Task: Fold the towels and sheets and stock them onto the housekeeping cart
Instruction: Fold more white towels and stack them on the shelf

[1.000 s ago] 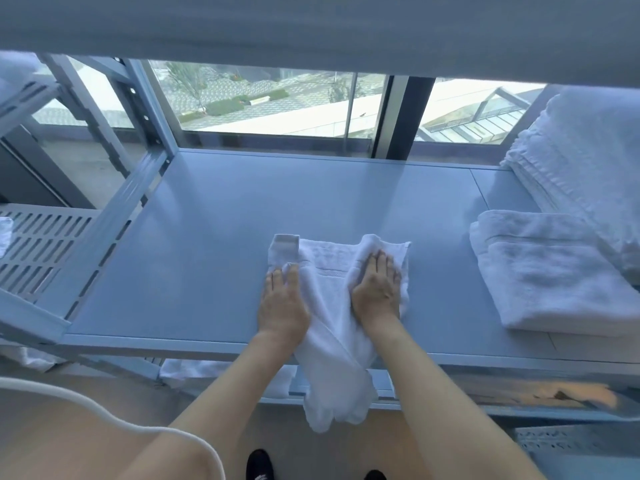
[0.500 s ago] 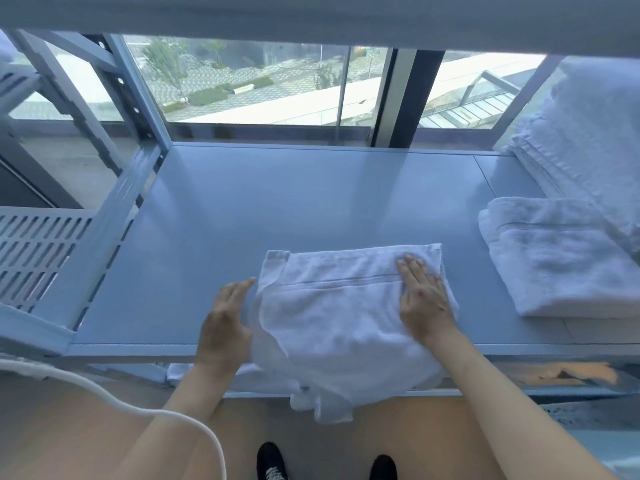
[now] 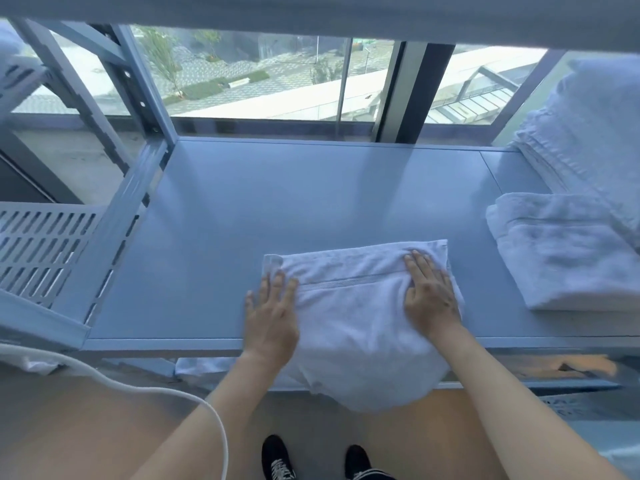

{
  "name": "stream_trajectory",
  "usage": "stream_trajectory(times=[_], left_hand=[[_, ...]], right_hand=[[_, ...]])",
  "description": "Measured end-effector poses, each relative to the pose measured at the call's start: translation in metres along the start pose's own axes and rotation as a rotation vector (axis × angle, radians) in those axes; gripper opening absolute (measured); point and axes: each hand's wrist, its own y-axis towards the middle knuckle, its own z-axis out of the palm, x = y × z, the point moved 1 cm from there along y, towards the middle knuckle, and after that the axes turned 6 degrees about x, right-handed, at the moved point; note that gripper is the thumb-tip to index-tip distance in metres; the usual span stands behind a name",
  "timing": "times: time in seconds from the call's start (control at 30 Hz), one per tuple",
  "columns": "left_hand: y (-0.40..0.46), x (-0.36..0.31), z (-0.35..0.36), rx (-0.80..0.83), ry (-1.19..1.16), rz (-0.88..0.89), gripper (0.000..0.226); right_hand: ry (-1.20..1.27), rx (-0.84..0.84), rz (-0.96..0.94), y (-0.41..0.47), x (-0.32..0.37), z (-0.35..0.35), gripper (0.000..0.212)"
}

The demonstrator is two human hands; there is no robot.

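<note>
Low in the frame's centre, a white terry towel (image 3: 360, 306) lay crosswise on the grey metal shelf (image 3: 277, 202), its near half overhanging. Left hand (image 3: 272, 315) and right hand (image 3: 429, 292) pressed flat, fingers straight, at opposite ends.

Two hands (image 3: 349, 306), three white towels (image 3: 356, 317), one shelf (image 3: 277, 202), two shoes (image 3: 277, 457).

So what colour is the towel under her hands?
White, with a woven band across it; the towel shows best in the head view.
</note>
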Motion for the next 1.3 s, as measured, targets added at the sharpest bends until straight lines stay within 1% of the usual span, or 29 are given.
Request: stream_trajectory(times=[0.07,0.13,0.2,0.33,0.47,0.5,0.53,0.63,0.7,0.77,0.83,0.93,1.0,1.1,1.23,1.3], left_hand=[[-0.001,0.027,-0.012,-0.060,-0.076,-0.048,0.067],[-0.004,0.044,-0.023,-0.072,-0.157,-0.019,0.068],[-0.008,0.050,-0.032,-0.029,-0.184,0.004,0.071],[-0.022,0.050,-0.040,0.060,-0.202,-0.056,0.077],[-0.039,0.042,-0.041,0.043,-0.294,-0.144,0.079],[-0.042,0.034,-0.039,0.050,-0.273,-0.162,0.080],[-0.044,0.024,-0.036,0.059,-0.199,-0.193,0.080],[-0.050,-0.019,-0.020,0.068,0.140,-0.270,0.073],[-0.053,-0.049,-0.006,0.031,0.155,-0.314,0.068],[-0.056,-0.071,0.004,-0.025,0.028,-0.350,0.061],[-0.056,-0.081,0.014,-0.082,-0.048,-0.302,0.056],[-0.065,-0.085,0.028,-0.101,-0.079,-0.218,0.064],[-0.072,-0.079,0.032,-0.124,-0.116,-0.171,0.072],[-0.076,-0.065,0.029,-0.172,-0.178,-0.119,0.074],[-0.086,-0.055,0.025,-0.181,-0.208,-0.095,0.068],[-0.093,-0.049,0.025,-0.173,-0.197,-0.112,0.063]], right_hand=[[-0.002,-0.005,-0.037,-0.004,-0.005,-0.002,0.071],[0.006,-0.017,-0.054,-0.006,-0.009,-0.003,0.072],[0.019,-0.029,-0.069,-0.006,-0.010,-0.002,0.073],[0.028,-0.001,-0.130,-0.005,-0.016,-0.005,0.072],[-0.009,0.079,-0.150,-0.017,-0.037,-0.008,0.067],[-0.022,0.092,-0.147,-0.023,-0.043,-0.008,0.067],[-0.040,0.102,-0.146,-0.030,-0.049,-0.009,0.067],[-0.136,0.082,-0.126,-0.057,-0.068,-0.010,0.065],[-0.165,0.071,-0.094,-0.076,-0.082,-0.013,0.067],[-0.157,0.064,-0.096,-0.091,-0.099,-0.015,0.068],[-0.151,0.052,-0.125,-0.104,-0.112,-0.015,0.071],[-0.111,0.038,-0.151,-0.117,-0.121,-0.017,0.071],[-0.041,0.016,-0.135,-0.119,-0.122,-0.020,0.067],[0.060,0.010,-0.113,-0.119,-0.120,-0.021,0.065],[0.091,0.000,-0.245,-0.124,-0.136,-0.018,0.057],[0.108,-0.026,-0.333,-0.130,-0.152,-0.015,0.058]])
